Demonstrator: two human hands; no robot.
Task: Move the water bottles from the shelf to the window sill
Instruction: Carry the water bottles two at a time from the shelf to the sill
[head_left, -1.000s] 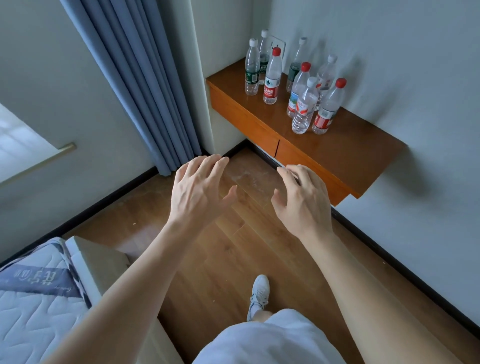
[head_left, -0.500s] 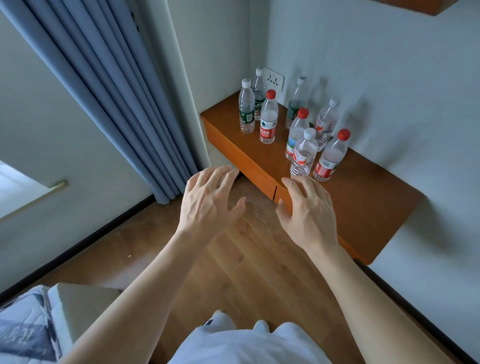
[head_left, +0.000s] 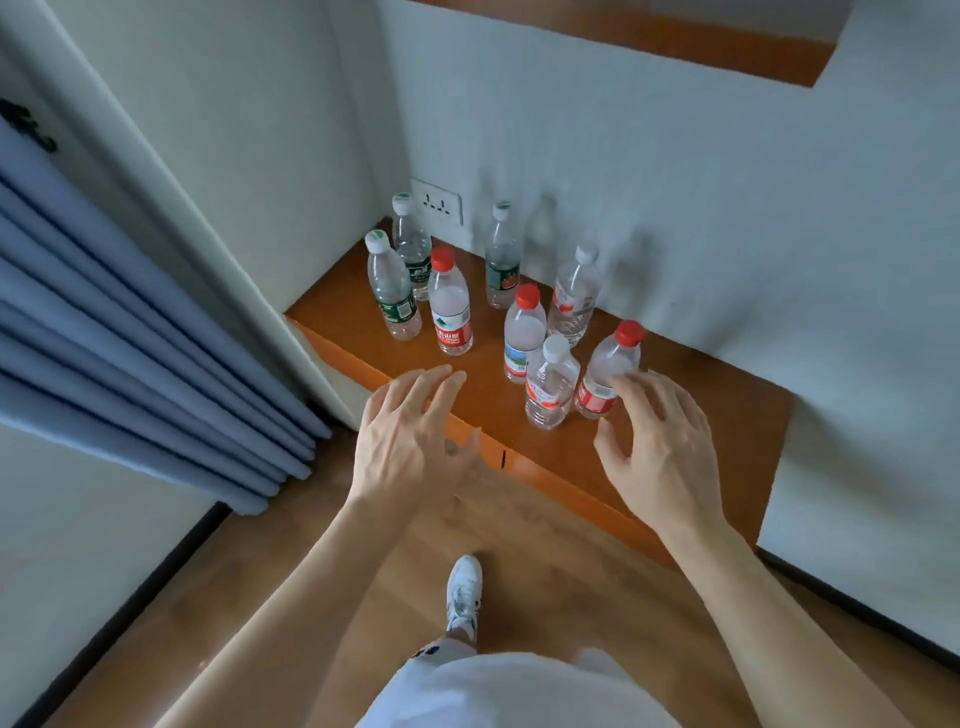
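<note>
Several clear water bottles stand upright on a wooden shelf (head_left: 691, 415) in the wall corner. Nearest me are a red-capped bottle (head_left: 607, 371) and a white-capped bottle (head_left: 549, 384). My right hand (head_left: 657, 447) is spread open just right of the red-capped bottle, fingertips at its label. Over the shelf's front edge hovers my left hand (head_left: 413, 436), open and empty, in front of another red-capped bottle (head_left: 450, 309). Green-labelled bottles (head_left: 394, 288) stand behind. The window sill is out of view.
A blue curtain (head_left: 130, 332) hangs at the left beside a white wall column. A wall socket (head_left: 435, 201) sits behind the bottles. Another wooden shelf (head_left: 675, 41) is above. My foot in a white shoe (head_left: 463, 592) stands on the wooden floor.
I have stepped closer to the shelf. Both open hands have moved forward and now reach over its front edge, the right one arriving beside the nearest red-capped bottle.
</note>
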